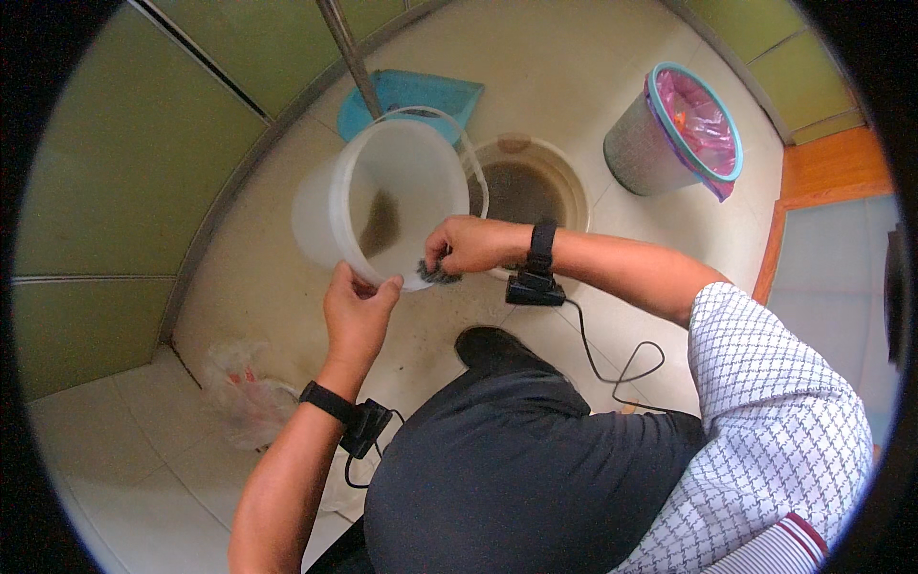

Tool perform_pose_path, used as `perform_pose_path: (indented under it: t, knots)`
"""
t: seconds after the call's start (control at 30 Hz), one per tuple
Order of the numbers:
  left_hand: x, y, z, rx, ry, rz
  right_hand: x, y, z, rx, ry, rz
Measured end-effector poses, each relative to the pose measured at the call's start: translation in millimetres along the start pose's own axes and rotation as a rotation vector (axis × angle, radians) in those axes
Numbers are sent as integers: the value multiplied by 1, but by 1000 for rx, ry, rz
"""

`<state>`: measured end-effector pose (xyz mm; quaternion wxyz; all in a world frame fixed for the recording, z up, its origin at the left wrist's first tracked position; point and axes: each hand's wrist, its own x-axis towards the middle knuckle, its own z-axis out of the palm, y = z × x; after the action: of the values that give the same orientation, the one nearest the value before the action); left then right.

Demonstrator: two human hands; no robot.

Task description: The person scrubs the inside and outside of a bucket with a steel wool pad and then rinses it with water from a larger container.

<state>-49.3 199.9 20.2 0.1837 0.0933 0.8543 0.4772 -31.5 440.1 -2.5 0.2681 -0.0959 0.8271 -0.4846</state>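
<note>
A white plastic bucket [319,204] is tilted, its mouth turned toward the right. Some dark murky liquid [382,222] lies in its lower inside. My left hand [356,298] grips the near rim, thumb and fingers on either side. In my right hand [470,244] is a dark scouring pad [434,273], pressed at the rim's near right part. The bucket's pale handle [482,168] arcs over toward a round beige basin [574,176] behind my right wrist. Dark water [527,190] stands in that basin, partly hidden by my hand and the bucket handle.
Behind the bucket lies a blue dustpan [412,92] with a metal pole [350,57] rising from it. A waste bin [638,158] with a pink liner stands at the back right. Green wall panels [143,179] edge the left side. A crumpled plastic bag [251,398] lies near my left forearm.
</note>
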Motion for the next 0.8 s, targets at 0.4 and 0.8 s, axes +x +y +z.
perform_pose_path:
  t: [0.4,0.8]
  knots:
    - [3,10,-17,-320,-94,-200,-10,67,-50,-359,853,-198]
    - [9,30,-19,-387,-90,-247,-46,152,-57,-383,451,305]
